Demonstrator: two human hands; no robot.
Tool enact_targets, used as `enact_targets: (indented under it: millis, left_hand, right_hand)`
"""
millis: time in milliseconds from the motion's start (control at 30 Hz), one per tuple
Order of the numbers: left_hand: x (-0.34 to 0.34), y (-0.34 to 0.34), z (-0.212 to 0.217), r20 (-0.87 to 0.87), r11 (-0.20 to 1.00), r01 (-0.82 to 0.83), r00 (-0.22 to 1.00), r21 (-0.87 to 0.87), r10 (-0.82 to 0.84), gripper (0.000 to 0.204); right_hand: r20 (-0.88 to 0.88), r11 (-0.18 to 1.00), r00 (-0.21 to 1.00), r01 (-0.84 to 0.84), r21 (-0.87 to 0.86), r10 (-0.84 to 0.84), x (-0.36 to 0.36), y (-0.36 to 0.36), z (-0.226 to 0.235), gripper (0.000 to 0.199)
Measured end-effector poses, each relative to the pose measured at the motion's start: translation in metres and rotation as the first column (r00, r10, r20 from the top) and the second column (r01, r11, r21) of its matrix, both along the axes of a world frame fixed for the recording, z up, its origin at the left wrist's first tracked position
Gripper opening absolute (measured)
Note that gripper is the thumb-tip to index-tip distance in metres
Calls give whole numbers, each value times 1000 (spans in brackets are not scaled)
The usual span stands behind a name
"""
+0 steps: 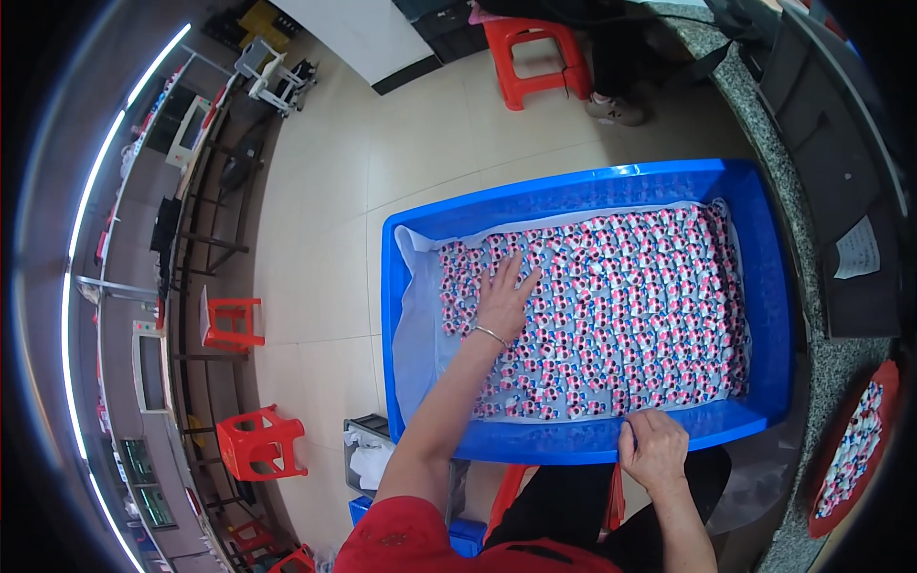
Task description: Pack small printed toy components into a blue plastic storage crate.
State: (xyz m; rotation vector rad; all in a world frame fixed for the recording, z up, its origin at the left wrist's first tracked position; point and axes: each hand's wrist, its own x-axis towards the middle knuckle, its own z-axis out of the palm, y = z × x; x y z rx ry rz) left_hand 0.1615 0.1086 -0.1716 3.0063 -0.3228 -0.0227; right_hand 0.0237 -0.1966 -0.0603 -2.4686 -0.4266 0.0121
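Note:
A large blue plastic tub lies in front of me, lined with a white translucent sheet. Across the sheet spread many small pink, white and blue pieces with dark round spots, laid close together in rows. My left hand rests on the pieces toward the left side, its fingers spread and palm down. Whether a piece sits under that palm is hidden. At the near rim, my right hand has its fingers curled over the tub's edge.
To the right, a red tray of similar pieces stands on a speckled stone counter. Red stools line the left bench. A grey crate stands near my left elbow. Beyond the tub, a person's shoe shows near another red stool.

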Motion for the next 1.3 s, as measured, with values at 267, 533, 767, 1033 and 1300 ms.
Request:
enact_targets:
  millis: [267, 533, 767, 1033, 1300]
  left_hand:
    - [4, -15, 5, 76, 998, 33, 997, -61, -28, 70]
    - [6, -31, 1, 45, 998, 57, 997, 16, -58, 66]
    - [18, -51, 7, 78, 993, 114, 990, 6, -114, 73]
    - [20, -64, -1, 66, 993, 116, 991, -18, -115, 69]
    - [26, -79, -1, 74, 986, 164, 984, -16, -162, 68]
  right_hand:
    - [0, 1000, 1000, 4, 0, -4, 0, -2, 0, 6]
    - [17, 1000, 1000, -1, -16, 1, -1, -3, -5, 10]
    - [-30, 1000, 1000, -7, -17, 7, 0, -4, 1, 5]
    - [-32, 1000, 999, -10, -6, 9, 0, -6, -1, 6]
    - [-9, 1000, 1000, -13, 1, 13, -1, -6, -2, 8]
